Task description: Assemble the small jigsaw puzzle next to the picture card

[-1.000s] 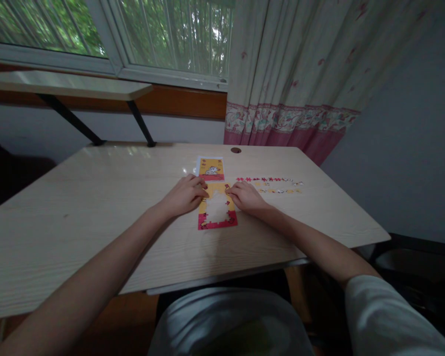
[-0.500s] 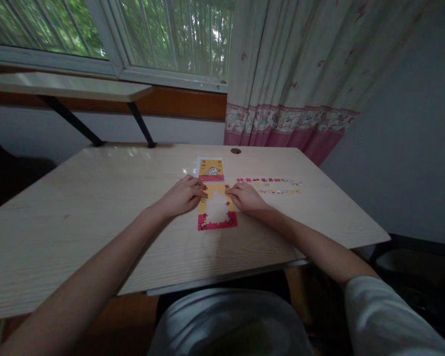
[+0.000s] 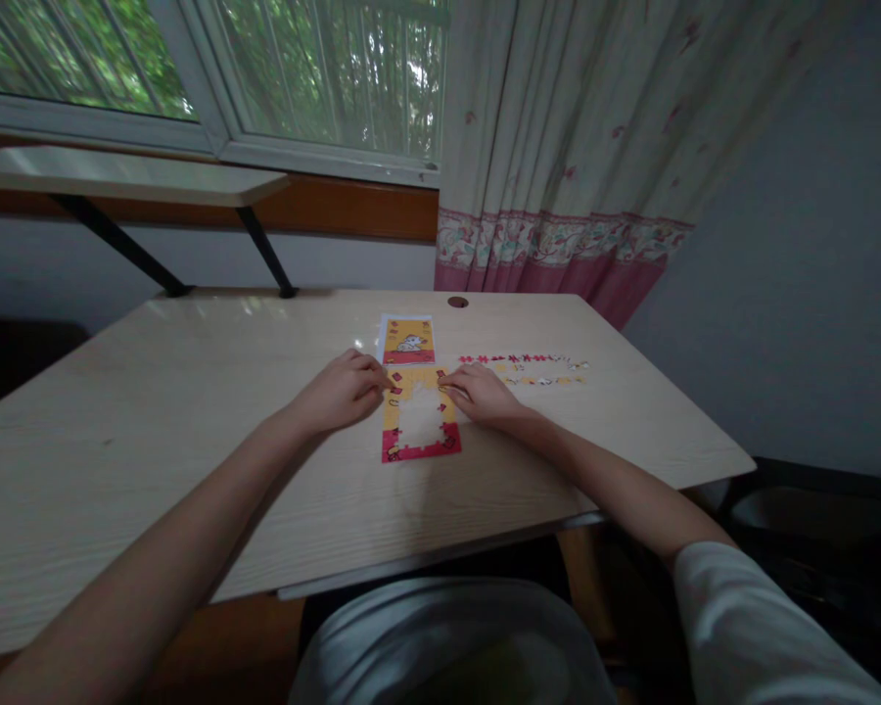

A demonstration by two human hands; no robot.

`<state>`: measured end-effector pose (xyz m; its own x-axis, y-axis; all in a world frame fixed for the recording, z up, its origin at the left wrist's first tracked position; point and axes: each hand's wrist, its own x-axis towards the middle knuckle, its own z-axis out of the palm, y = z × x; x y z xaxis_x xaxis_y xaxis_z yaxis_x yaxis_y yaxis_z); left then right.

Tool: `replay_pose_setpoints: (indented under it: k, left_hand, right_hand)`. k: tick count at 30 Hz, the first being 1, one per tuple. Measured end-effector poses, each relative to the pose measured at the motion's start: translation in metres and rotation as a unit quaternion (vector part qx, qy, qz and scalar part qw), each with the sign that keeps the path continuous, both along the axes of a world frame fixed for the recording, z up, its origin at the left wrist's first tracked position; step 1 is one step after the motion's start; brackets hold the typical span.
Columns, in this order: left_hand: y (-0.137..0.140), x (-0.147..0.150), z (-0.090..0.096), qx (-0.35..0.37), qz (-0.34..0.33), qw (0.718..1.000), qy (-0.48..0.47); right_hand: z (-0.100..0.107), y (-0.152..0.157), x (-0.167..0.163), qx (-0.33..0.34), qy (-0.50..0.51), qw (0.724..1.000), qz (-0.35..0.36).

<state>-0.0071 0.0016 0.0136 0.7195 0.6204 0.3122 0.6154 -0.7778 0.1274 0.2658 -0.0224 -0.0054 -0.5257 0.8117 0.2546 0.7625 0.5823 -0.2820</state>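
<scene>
A partly assembled jigsaw puzzle (image 3: 422, 452) lies flat before me, its yellow and red border joined around a bare middle with an uneven upper edge. My left hand (image 3: 344, 394) rests at its upper left side, fingers curled and closed, the tips on the border. At the upper right side, my right hand (image 3: 485, 394) is closed, with thumb and forefinger together on the border. Whether either hand pinches a separate loose piece is too small to tell. Just beyond the puzzle lies a picture card (image 3: 409, 342) showing a white animal on yellow and red.
Rows of loose puzzle pieces (image 3: 518, 358), red, yellow and white, lie right of my right hand. The wooden desk (image 3: 191, 421) has a round cable hole (image 3: 458, 303) near its back edge. A raised shelf (image 3: 124, 179) on black supports stands back left; a curtain (image 3: 558, 176) hangs behind.
The view has shifted slightly. My left fingertips have drawn back a little to the left, uncovering more of the puzzle's upper left corner. My right hand stays at the right border.
</scene>
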Motion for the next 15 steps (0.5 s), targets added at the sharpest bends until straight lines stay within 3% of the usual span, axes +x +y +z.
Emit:
replay_pose_setpoints:
  k: [4,7,11,15]
  left_hand:
    - [0.004,-0.007,0.000,0.002,0.026,0.999,0.019]
    - [0.007,-0.010,-0.002,0.000,0.040,0.999,0.029]
    - [0.008,-0.011,-0.002,-0.003,0.045,0.998,0.042]
    - [0.008,-0.011,-0.001,-0.007,0.056,0.997,0.056]
  right_hand:
    - [0.014,0.009,0.023,0.003,0.061,0.998,0.012]
    - [0.033,0.018,0.062,-0.027,0.060,0.998,-0.017]
    - [0.050,0.028,0.133,-0.087,0.006,0.988,-0.131]
    - [0.046,0.031,0.197,-0.156,-0.009,0.962,-0.226]
